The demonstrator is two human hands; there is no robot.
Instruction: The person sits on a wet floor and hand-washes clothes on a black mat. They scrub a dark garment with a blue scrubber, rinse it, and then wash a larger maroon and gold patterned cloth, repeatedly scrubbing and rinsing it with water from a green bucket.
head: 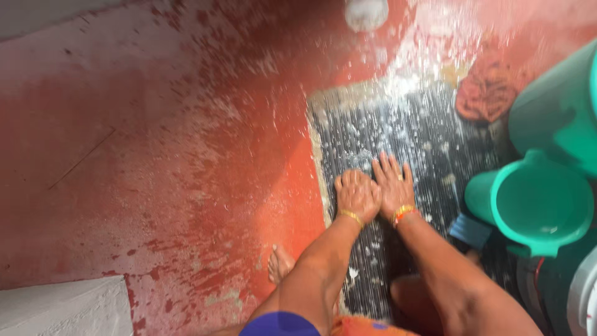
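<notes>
left hand (357,196): gold bangle | right hand (394,186): ring, red-gold bangles

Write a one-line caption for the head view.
Both hands, left hand and right hand, press a soapy dark cloth on a wet red floor.
</notes>
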